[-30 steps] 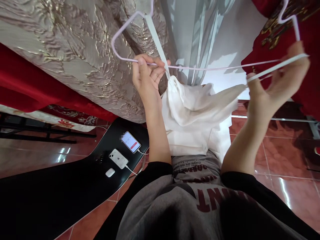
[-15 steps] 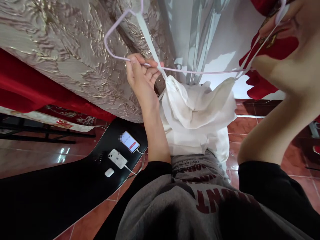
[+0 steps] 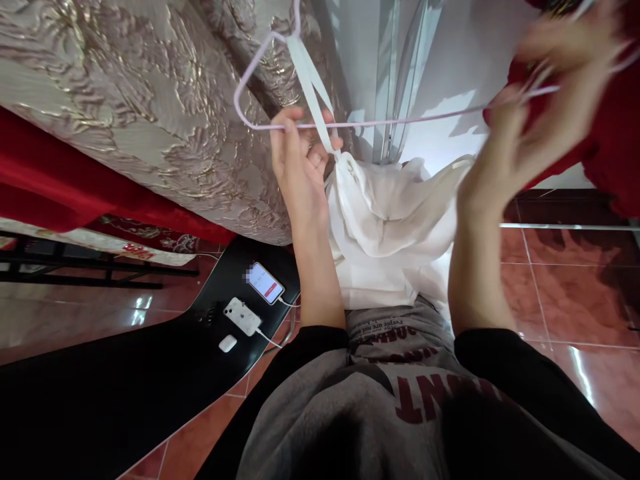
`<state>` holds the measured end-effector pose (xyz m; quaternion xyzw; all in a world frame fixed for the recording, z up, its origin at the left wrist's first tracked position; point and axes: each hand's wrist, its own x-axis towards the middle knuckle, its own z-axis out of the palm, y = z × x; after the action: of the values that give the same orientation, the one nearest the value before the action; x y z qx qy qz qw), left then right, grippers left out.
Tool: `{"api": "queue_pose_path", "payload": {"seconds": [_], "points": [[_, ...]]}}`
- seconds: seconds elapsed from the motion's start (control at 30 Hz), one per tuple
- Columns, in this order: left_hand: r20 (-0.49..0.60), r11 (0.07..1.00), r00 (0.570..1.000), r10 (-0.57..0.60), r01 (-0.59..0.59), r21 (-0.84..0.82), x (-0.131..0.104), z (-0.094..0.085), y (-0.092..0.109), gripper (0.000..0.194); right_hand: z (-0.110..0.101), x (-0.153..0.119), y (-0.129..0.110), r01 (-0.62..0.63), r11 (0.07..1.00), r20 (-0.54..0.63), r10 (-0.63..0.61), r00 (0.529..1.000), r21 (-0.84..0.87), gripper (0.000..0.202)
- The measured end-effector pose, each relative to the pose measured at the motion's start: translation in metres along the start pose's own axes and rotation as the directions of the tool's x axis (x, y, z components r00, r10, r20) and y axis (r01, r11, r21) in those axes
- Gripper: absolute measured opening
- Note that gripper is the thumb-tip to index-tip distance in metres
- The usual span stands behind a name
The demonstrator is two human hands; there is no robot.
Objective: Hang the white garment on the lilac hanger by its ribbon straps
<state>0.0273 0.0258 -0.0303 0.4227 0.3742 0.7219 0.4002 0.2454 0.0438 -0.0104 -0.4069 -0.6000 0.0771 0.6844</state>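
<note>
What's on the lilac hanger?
On the lilac hanger: white strap on its left shoulder, left hand gripping the bottom bar. The blurred right hand covers part of the right side; anything there is unclear.

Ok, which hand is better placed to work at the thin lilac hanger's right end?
Probably the right hand: though blurred, it is at that end; the left hand holds the hanger near the flat white strap.

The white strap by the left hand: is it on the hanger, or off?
On: the strap loops over an upper bend of the hanger and crosses its bottom bar.
</note>
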Motion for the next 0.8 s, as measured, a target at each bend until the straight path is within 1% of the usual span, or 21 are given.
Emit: {"api": "queue_pose_path", "payload": {"seconds": [0.03, 0.07, 0.1, 0.13, 0.17, 0.27, 0.33, 0.43, 0.5, 0.57, 0.63, 0.7, 0.73, 0.8], "points": [[0.012, 0.999, 1.0, -0.009, 0.009, 0.032, -0.001, -0.001, -0.001, 0.015, 0.009, -0.016, 0.002, 0.093, 0.994, 0.058, -0.09, 0.994, -0.058, 0.041], [0.022, 0.998, 1.0, -0.02, 0.018, 0.062, -0.002, -0.003, -0.002, 0.012, 0.016, -0.028, 0.005, 0.103, 0.992, 0.129, -0.093, 0.987, -0.075, 0.043], [0.035, 0.996, 0.999, -0.029, 0.026, 0.085, -0.004, -0.006, -0.002, 0.01, 0.021, -0.037, 0.009, 0.122, 0.988, 0.176, -0.103, 0.979, -0.099, 0.045], [0.052, 0.994, 0.998, -0.039, 0.033, 0.108, -0.005, -0.011, 0.0, 0.009, 0.024, -0.043, 0.012, 0.111, 0.988, 0.218, -0.085, 0.972, -0.111, 0.046], [0.071, 0.991, 0.997, -0.041, 0.032, 0.132, -0.006, -0.016, 0.003, 0.009, 0.024, -0.044, 0.013, 0.1, 0.987, 0.214, -0.072, 0.974, -0.123, 0.045], [0.16, 0.976, 0.987, -0.026, -0.01, 0.219, -0.01, -0.033, 0.019, 0.016, 0.016, -0.037, 0.011, 0.089, 0.981, 0.115, -0.07, 0.991, -0.17, 0.036], [0.213, 0.965, 0.976, -0.031, -0.026, 0.262, -0.014, -0.041, 0.034, 0.021, 0.01, -0.031, 0.006, 0.07, 0.98, 0.112, -0.049, 0.992, -0.188, 0.034], [0.236, 0.944, 0.969, -0.079, -0.003, 0.329, -0.021, -0.046, 0.055, 0.028, 0.006, -0.027, 0.004, 0.066, 0.981, 0.133, -0.042, 0.99, -0.182, 0.035], [0.243, 0.924, 0.967, -0.08, -0.02, 0.382, -0.026, -0.047, 0.066, 0.034, 0.006, -0.028, 0.006, 0.061, 0.985, 0.126, -0.04, 0.991, -0.164, 0.035], [0.252, 0.912, 0.966, -0.058, -0.052, 0.408, -0.029, -0.046, 0.075, 0.035, 0.008, -0.03, 0.009, 0.049, 0.99, 0.119, -0.033, 0.992, -0.135, 0.032], [0.258, 0.925, 0.966, -0.033, -0.068, 0.374, -0.028, -0.041, 0.084, 0.032, 0.008, -0.03, 0.009, 0.038, 0.993, 0.127, -0.023, 0.992, -0.114, 0.031], [0.289, 0.962, 0.956, -0.055, -0.027, 0.273, -0.022, -0.033, 0.095, 0.031, 0.006, -0.029, 0.007, 0.029, 0.993, 0.14, -0.013, 0.99, -0.112, 0.031], [0.307, 0.979, 0.949, -0.077, 0.014, 0.203, -0.017, -0.027, 0.1, 0.036, 0.005, -0.028, 0.006, 0.027, 0.993, 0.143, -0.01, 0.99, -0.118, 0.032], [0.328, 0.994, 0.939, -0.104, 0.094, 0.046, -0.008, -0.019, 0.11, 0.057, 0.003, -0.027, 0.003, 0.02, 0.992, 0.148, -0.002, 0.989, -0.123, 0.032]]}}
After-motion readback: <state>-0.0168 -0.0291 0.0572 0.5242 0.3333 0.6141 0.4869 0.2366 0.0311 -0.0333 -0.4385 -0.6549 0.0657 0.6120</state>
